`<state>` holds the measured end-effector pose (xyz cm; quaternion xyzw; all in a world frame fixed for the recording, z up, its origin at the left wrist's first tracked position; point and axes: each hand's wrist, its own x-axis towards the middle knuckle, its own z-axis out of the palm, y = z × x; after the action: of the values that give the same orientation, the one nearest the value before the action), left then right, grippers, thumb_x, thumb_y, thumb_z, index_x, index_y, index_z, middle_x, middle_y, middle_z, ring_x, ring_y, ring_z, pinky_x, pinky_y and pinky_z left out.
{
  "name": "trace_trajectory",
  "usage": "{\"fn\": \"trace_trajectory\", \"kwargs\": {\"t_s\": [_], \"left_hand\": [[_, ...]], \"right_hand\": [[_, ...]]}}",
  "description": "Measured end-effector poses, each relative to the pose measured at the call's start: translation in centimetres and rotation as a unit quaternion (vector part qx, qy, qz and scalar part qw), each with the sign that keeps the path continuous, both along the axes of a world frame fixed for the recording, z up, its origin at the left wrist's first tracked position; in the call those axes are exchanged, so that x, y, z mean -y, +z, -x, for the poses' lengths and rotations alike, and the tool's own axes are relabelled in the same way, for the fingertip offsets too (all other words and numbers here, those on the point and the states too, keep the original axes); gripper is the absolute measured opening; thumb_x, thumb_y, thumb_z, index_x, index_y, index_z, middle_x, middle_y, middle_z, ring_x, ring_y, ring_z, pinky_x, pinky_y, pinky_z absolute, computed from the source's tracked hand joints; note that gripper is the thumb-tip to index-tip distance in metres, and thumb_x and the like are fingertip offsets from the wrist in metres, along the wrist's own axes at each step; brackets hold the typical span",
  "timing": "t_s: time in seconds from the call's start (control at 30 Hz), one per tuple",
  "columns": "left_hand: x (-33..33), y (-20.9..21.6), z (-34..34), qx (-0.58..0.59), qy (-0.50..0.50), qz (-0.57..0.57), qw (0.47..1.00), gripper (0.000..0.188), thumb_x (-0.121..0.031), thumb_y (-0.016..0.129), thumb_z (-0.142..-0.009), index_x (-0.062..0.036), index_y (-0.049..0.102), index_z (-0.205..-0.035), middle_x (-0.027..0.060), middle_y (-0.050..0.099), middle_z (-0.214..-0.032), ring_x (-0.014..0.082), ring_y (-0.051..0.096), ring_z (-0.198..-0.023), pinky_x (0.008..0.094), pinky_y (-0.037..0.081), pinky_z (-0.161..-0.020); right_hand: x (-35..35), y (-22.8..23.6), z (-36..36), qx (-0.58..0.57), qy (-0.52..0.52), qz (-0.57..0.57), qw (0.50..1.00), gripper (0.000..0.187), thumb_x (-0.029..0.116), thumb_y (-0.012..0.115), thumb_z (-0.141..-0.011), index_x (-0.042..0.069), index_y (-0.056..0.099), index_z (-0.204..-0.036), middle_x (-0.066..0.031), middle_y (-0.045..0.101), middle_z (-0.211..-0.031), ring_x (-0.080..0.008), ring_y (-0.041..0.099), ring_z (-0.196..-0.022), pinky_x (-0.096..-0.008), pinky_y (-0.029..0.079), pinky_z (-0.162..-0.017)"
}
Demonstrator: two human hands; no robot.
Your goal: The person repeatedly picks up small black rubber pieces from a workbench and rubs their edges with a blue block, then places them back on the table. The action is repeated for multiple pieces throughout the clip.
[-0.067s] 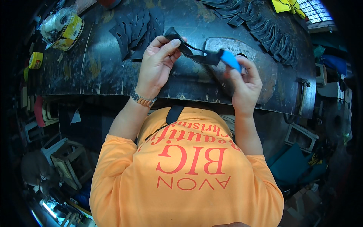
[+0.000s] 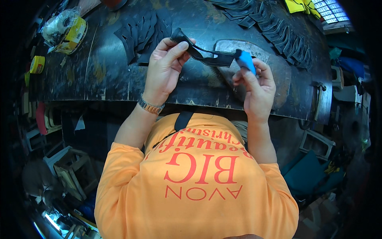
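Note:
A black stitched strip, looped like a shoe upper, is stretched between my hands above the near part of the table. My left hand pinches its left end between thumb and fingers. At the strip's right end is a small blue piece, and my right hand has its thumb and fingers closed on it. Whether the blue piece is part of the strip or a separate thing pressed to it, I cannot tell. Behind the strip lies a worn metal plate on the dark table.
Similar black pieces lie fanned out at the back left. A long overlapping row of black pieces runs along the back right. At the left stand a yellow tub with plastic-wrapped rolls and a small yellow tin. Yellow pieces lie at the far right.
The strip's right end and the blue piece have shifted slightly to the right, and the blue piece now stands more upright. My left hand has barely moved.

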<state>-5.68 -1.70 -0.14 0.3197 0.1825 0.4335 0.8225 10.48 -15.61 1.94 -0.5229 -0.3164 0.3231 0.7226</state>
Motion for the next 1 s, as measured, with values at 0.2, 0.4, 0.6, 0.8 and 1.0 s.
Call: {"fn": "trace_trajectory", "kwargs": {"t_s": [0.2,0.4,0.6,0.8,1.0], "left_hand": [[1.7,0.1,-0.3,0.058,-0.02,-0.123,0.991,0.019,0.005,0.063,-0.083,-0.009,0.059,-0.096,0.0133,0.067,-0.103,0.0187,0.063,-0.1,0.0281,0.05,-0.087],[0.4,1.0,1.0,-0.183,-0.104,-0.512,0.833,0.022,-0.001,0.071,-0.077,-0.0054,0.065,-0.098,0.0147,0.061,-0.118,0.0222,0.06,-0.106,0.0327,0.049,-0.088],[-2.1,1.6,0.4,-0.25,-0.155,-0.403,0.867,0.018,-0.005,0.062,-0.086,-0.0017,0.064,-0.103,0.0097,0.063,-0.11,0.0171,0.062,-0.099,0.0284,0.05,-0.087],[-1.2,1.5,-1.4,-0.166,-0.351,-0.168,0.906,0.014,-0.015,0.064,-0.088,-0.004,0.065,-0.097,0.0,0.063,-0.09,0.0056,0.058,-0.08,0.0183,0.048,-0.071],[-0.9,0.5,-2.2,-0.102,-0.364,-0.089,0.922,0.015,-0.018,0.066,-0.087,-0.0052,0.064,-0.096,-0.002,0.062,-0.087,0.0033,0.056,-0.079,0.0147,0.044,-0.067]], "right_hand": [[-0.2,0.5,-1.0,-0.284,0.066,-0.003,0.956,0.023,0.006,0.058,-0.09,0.008,0.049,-0.111,-0.0101,0.061,-0.091,-0.0219,0.065,-0.078,-0.0365,0.056,-0.069],[-0.2,0.1,-2.0,-0.28,0.095,-0.06,0.953,0.021,0.002,0.057,-0.089,0.008,0.051,-0.108,-0.0103,0.061,-0.091,-0.0219,0.065,-0.077,-0.0385,0.056,-0.072],[-0.2,0.1,-2.5,-0.2,0.181,-0.044,0.962,0.022,0.002,0.059,-0.087,0.005,0.052,-0.108,-0.0114,0.063,-0.094,-0.0204,0.064,-0.075,-0.0355,0.056,-0.069],[-0.8,-0.3,-1.7,-0.161,0.204,-0.041,0.965,0.025,0.004,0.063,-0.086,0.002,0.053,-0.11,-0.0115,0.064,-0.095,-0.018,0.064,-0.074,-0.0322,0.056,-0.069],[-0.7,-0.4,-1.8,-0.192,0.205,-0.03,0.959,0.023,0.005,0.062,-0.086,0.002,0.056,-0.108,-0.0105,0.064,-0.095,-0.0188,0.065,-0.077,-0.0313,0.055,-0.073]]}}
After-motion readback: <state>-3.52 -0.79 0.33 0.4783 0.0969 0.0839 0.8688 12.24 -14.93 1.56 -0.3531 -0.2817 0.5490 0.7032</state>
